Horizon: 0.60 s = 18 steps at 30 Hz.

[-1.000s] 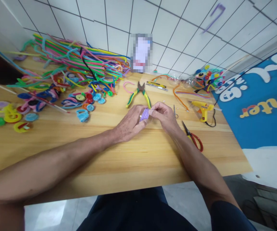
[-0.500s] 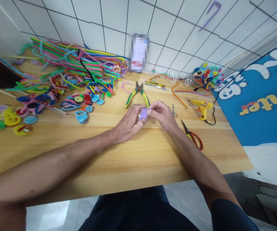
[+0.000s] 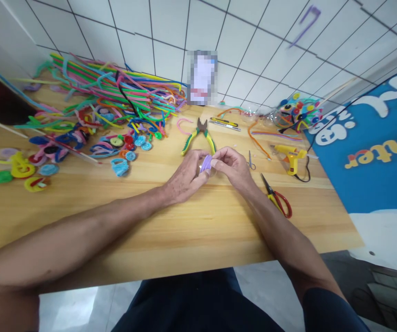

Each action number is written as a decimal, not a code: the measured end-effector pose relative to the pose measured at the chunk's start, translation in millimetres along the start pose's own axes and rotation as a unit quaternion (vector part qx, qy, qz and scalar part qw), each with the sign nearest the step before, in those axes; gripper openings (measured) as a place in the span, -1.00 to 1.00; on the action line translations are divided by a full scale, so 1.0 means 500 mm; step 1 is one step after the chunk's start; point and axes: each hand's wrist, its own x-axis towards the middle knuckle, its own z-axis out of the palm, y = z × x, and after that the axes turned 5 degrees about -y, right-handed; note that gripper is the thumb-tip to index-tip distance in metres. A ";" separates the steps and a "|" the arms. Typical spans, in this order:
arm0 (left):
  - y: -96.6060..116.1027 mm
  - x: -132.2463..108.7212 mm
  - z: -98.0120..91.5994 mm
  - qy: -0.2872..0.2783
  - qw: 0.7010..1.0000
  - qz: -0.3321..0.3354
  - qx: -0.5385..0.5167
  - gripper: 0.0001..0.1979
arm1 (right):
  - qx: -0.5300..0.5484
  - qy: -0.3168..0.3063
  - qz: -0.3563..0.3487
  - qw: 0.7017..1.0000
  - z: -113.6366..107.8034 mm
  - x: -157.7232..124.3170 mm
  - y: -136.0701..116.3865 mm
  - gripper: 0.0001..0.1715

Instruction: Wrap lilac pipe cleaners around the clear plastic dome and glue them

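Purple coil [image 3: 206,163]: pinched between left hand [image 3: 184,177] and right hand [image 3: 235,166], both closed on it, above the table [image 3: 184,230] mid-width, just short of the pliers [image 3: 199,134]. Coil looks partly wound; finished coils [image 3: 22,168] lie by the left edge. Scissors [image 3: 277,197] untouched.

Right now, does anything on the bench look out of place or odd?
One thing: a purple pipe cleaner hangs on the tiled wall, apart from the pile on the table. Otherwise nothing looks spilled or damaged.
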 end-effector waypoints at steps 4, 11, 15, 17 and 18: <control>-0.003 -0.002 0.003 0.008 1.000 0.005 -0.006 -0.60 | 0.007 0.001 0.003 1.000 -0.002 0.001 0.004 -0.51; -0.007 -0.004 0.004 0.011 1.000 0.014 0.019 -0.58 | -0.008 0.014 -0.006 1.000 0.000 -0.003 0.001 -0.64; -0.013 -0.003 0.007 0.017 0.999 0.031 0.040 -0.53 | 0.007 0.018 0.003 1.000 0.002 -0.003 0.003 -0.70; -0.013 -0.002 0.006 0.017 0.998 0.034 0.047 -0.56 | 0.024 0.022 0.013 0.999 0.004 -0.002 0.005 -0.71; -0.012 -0.002 0.005 0.017 0.998 0.033 0.048 -0.57 | 0.034 0.022 0.018 0.999 0.004 -0.002 0.005 -0.70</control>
